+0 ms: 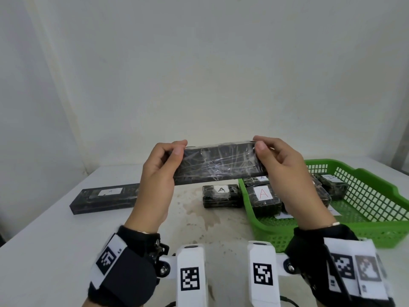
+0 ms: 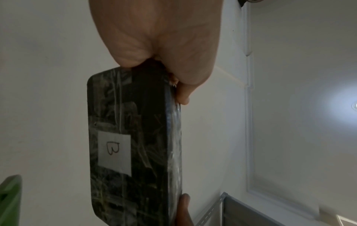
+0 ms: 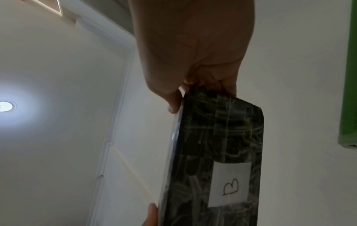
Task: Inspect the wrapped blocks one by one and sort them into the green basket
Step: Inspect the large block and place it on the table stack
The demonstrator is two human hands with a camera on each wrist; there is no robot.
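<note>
A long black block (image 1: pixel 218 166) wrapped in clear film is held in the air above the table, lengthwise between both hands. My left hand (image 1: pixel 164 161) grips its left end, my right hand (image 1: pixel 269 156) its right end. The wrist views show the far face of the long black block (image 2: pixel 133 145) (image 3: pixel 218 160), which carries a white label (image 2: pixel 114 152) (image 3: pixel 230 184) marked B. The green basket (image 1: pixel 363 209) sits at the right and holds several wrapped blocks labelled A (image 1: pixel 263 199).
Another long wrapped block (image 1: pixel 106 198) with an A label lies on the white table (image 1: pixel 55 251) at the left. A short wrapped block (image 1: pixel 221 195) marked A lies just left of the basket. A stain (image 1: pixel 199 214) marks the table's middle.
</note>
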